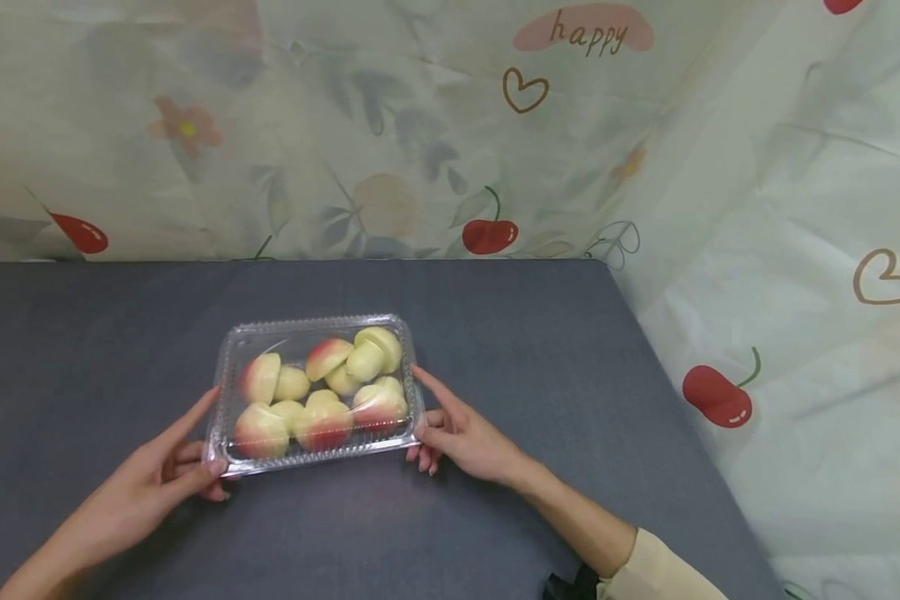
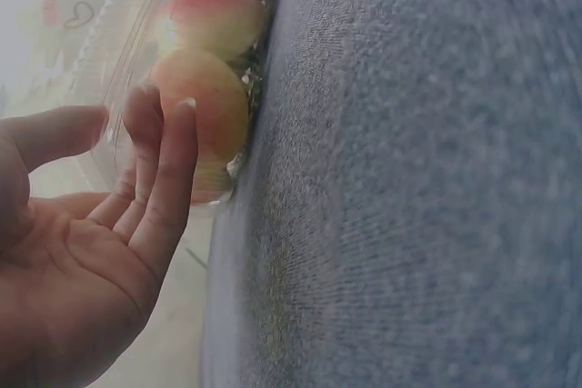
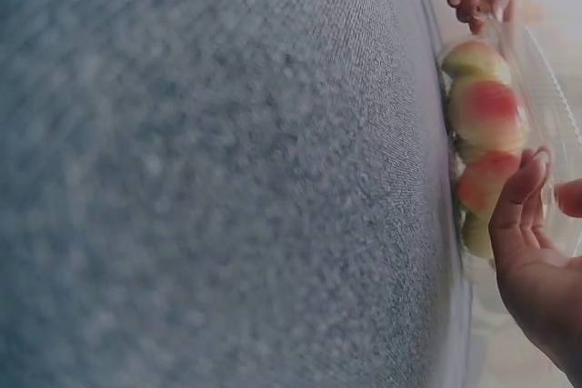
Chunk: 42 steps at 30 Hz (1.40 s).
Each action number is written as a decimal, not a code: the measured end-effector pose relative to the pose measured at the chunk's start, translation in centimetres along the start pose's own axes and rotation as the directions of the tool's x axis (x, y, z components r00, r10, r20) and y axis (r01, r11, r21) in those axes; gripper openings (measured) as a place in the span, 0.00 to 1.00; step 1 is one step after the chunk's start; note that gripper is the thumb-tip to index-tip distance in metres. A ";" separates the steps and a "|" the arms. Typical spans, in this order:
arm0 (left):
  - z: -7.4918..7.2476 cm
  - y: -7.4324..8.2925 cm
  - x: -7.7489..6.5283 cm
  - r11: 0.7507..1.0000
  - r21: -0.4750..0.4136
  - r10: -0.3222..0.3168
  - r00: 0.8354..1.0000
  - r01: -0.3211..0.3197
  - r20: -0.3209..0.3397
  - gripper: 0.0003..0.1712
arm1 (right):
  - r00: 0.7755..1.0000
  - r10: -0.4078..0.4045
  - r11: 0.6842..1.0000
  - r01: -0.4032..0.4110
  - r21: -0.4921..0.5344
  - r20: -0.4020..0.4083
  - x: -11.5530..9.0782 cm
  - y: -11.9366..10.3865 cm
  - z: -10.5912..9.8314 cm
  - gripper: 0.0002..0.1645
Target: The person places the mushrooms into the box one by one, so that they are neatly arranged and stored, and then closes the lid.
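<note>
A clear plastic clamshell box (image 1: 311, 458) with its lid down is in the middle left of the head view, slightly tilted. Inside lie several pale yellow and red pieces (image 1: 326, 423) that look like cut peaches. My left hand (image 1: 146, 492) grips the box's left end, thumb at the near corner and index finger stretched along the side. At the right end, my right hand (image 1: 468, 433) pinches the rim near the front corner, its index finger extended along the edge. Both wrist views show the other fingers curled in at the box's near side.
A dark grey cloth covers the table (image 1: 525, 350), whose right edge slopes down the head view. Behind and to the right hangs a pale printed curtain (image 1: 435, 100) with cherries, hearts and flowers. A black object (image 1: 570, 586) shows by my right sleeve (image 1: 656, 571).
</note>
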<state>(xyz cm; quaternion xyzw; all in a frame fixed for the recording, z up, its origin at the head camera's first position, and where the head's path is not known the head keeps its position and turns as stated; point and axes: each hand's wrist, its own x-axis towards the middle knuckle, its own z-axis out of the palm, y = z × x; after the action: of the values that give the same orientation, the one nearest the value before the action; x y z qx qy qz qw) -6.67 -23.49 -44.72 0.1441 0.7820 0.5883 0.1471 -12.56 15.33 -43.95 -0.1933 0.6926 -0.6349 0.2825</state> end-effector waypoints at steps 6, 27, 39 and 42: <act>0.0 -0.4 0.2 0.993 -0.113 -0.013 0.999 0.018 0.046 0.49 | 1.000 0.000 1.000 0.000 0.002 -0.012 0.1 0.3 0.2 0.46; -0.3 -0.3 0.2 0.976 -0.183 -0.113 0.992 0.121 0.055 0.47 | 1.000 -0.004 1.000 0.004 0.022 -0.012 0.1 1.0 0.3 0.47; 0.0 0.0 0.1 0.979 -0.133 -0.152 0.988 0.153 0.018 0.47 | 1.000 0.002 1.000 -0.002 0.014 0.010 0.1 1.0 0.0 0.46; 0.0 -0.1 0.1 0.981 -0.132 -0.138 0.990 0.139 0.021 0.46 | 1.000 -0.001 1.000 0.001 -0.002 0.012 0.1 1.0 0.0 0.45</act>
<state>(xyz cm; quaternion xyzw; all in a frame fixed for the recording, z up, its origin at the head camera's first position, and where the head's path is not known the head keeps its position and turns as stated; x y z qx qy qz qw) -6.76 -23.50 -44.78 0.0826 0.7481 0.6269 0.2014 -12.53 15.38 -44.97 -0.1977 0.6913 -0.6332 0.2864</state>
